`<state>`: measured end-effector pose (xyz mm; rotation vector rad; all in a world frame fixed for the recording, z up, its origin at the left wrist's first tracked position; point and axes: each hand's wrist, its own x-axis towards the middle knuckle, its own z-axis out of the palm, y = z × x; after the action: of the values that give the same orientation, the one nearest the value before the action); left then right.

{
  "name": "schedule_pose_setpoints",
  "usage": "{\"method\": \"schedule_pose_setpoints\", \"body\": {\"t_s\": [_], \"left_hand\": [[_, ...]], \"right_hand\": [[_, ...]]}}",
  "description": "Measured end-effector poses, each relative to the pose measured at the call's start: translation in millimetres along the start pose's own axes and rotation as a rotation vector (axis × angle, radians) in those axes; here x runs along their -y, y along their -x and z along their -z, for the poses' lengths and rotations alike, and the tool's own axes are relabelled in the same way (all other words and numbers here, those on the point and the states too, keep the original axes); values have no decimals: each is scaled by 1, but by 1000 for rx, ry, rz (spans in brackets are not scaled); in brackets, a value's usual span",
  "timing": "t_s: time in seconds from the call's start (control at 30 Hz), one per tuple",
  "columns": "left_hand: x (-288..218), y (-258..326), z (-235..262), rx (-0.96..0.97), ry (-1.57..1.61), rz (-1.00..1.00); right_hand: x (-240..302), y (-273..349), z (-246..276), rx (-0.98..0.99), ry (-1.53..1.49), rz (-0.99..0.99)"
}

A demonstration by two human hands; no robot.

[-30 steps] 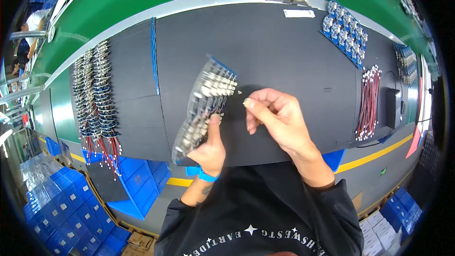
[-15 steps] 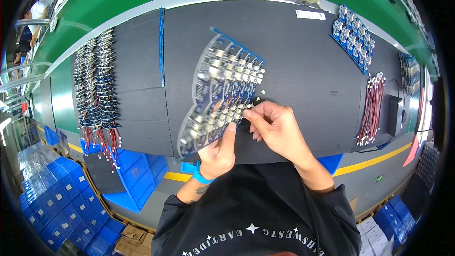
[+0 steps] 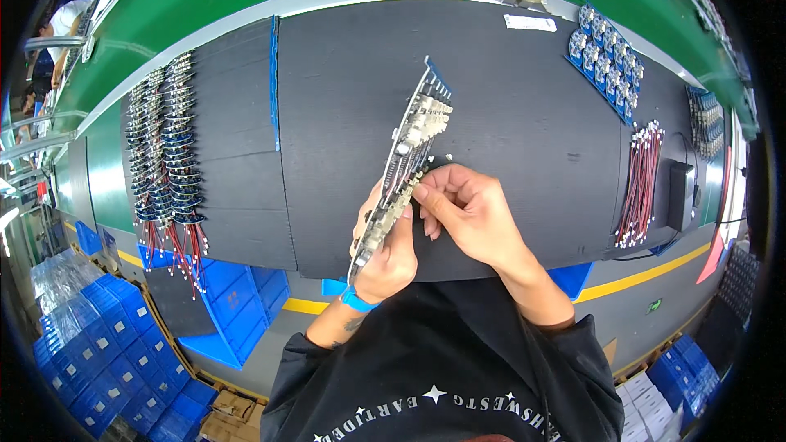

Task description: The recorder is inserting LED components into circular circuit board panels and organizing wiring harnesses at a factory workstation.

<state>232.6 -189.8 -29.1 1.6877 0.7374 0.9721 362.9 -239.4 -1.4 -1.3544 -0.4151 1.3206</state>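
A panel of joined circuit boards (image 3: pixel 401 162) with rows of white connectors stands tilted nearly edge-on above the black mat. My left hand (image 3: pixel 388 260) grips its near end, thumb on the connector side and fingers behind it. My right hand (image 3: pixel 468 211) is closed in a pinch at the panel's right edge, thumb and forefinger against the lower connectors. Whatever lies between those fingertips is too small to make out. A small white piece (image 3: pixel 448 157) rests on the mat just beyond my right hand.
Stacked boards with red wires (image 3: pixel 172 147) line the mat's left end. At the right lie a blue board panel (image 3: pixel 607 64), a bundle of red wires (image 3: pixel 641 184), a black box (image 3: pixel 680 196) and more stacked boards (image 3: pixel 706 124). Blue crates (image 3: pixel 233 311) stand below the table edge.
The panel has swung from facing up to nearly edge-on, its left side turning in toward the right. My left hand turned with it; my right hand stays pinched at the connectors, shifted slightly.
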Motion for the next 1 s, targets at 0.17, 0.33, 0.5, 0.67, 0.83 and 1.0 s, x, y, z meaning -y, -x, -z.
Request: {"method": "schedule_pose_setpoints", "body": {"t_s": [0.17, 0.33, 0.5, 0.67, 0.83, 1.0], "left_hand": [[2, 1, 1, -34, 59, 99], [-2, 1, -2, 58, 74, 136], [-5, 2, 2, 71, -31, 244], [19, 9, 5, 14, -57, 115], [6, 13, 1, 2, 240, 466], [6, 14, 3, -44, 196, 438]], "right_hand": [[-4, 5, 3, -101, 147, 62], [3, 5, -9, -39, 26, 149], [10, 5, -9, 9, 83, 44], [9, 12, -4, -69, 163, 97], [18, 8, -18, 61, -34, 159], [26, 10, -16, 59, -32, 18]]}}
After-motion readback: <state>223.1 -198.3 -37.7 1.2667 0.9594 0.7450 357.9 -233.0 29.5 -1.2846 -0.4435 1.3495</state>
